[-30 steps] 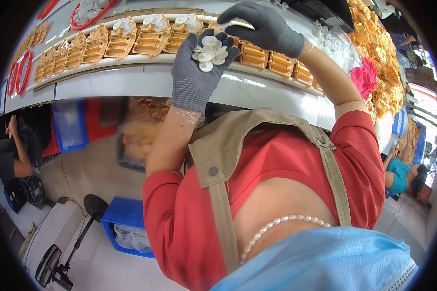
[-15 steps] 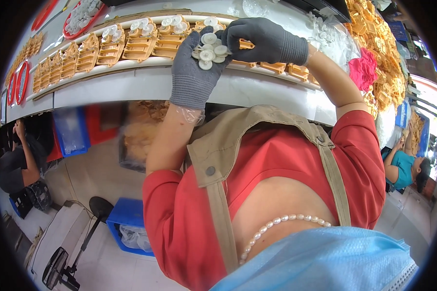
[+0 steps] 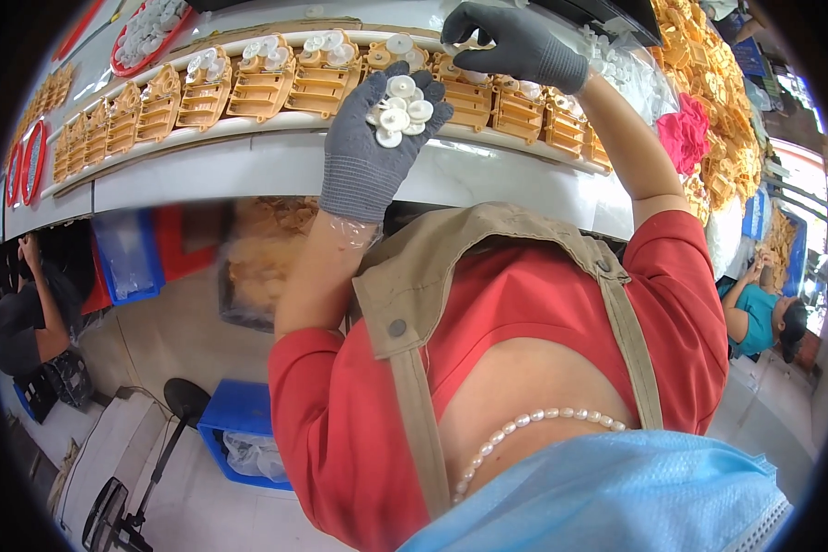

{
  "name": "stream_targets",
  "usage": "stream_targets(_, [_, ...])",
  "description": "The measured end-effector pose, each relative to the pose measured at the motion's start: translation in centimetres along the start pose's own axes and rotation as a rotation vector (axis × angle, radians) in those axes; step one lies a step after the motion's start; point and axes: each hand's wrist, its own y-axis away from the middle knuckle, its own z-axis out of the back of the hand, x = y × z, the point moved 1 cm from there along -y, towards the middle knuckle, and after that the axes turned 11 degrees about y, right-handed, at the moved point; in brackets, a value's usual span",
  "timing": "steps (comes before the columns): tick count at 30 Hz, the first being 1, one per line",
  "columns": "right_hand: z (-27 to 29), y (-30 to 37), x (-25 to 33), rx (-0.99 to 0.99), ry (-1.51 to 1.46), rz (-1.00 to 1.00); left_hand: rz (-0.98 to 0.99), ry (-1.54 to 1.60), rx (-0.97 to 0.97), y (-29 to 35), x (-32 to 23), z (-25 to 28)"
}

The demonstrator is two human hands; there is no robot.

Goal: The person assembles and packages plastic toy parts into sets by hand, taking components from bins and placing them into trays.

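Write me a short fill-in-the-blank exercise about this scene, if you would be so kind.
1. A pile of white wheels rests in the ____ hand.
2. The right hand wears a gray ____.
3. The bunched cloth beside the heap of orange parts is ____.
Missing words: left; glove; pink.

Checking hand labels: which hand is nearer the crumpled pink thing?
Right. The right hand is left of the crumpled pink thing and higher in the picture; the left hand is much farther left.
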Motion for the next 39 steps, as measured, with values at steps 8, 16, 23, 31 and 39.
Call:
stream_targets(8, [0.7, 0.4, -0.9, 0.083, 0.087, -0.039, 0.019, 0.053, 0.013, -0.4, -0.2, 0.4])
stream_targets(16, [0.2, 0.4, -0.6, 0.091, 0.009, -0.053, -0.012, 0.042, 0.012, -0.1, -0.2, 0.4])
stream_targets(23, [0.1, 0.5, -0.9, 0.102, 0.005, -0.004, -0.018, 0.058, 0.019, 0.1, 0.0, 0.0])
stream_targets(31, [0.0, 0.4, -1.0, 0.117, -0.046, -0.039, -0.034, 0.057, 0.003, 0.0, 0.1, 0.2])
stream_targets(39, [-0.2, 0.4, -1.4, 0.122, -0.042, -0.057, -0.046, 0.05, -0.001, 0.1, 0.2, 0.1])
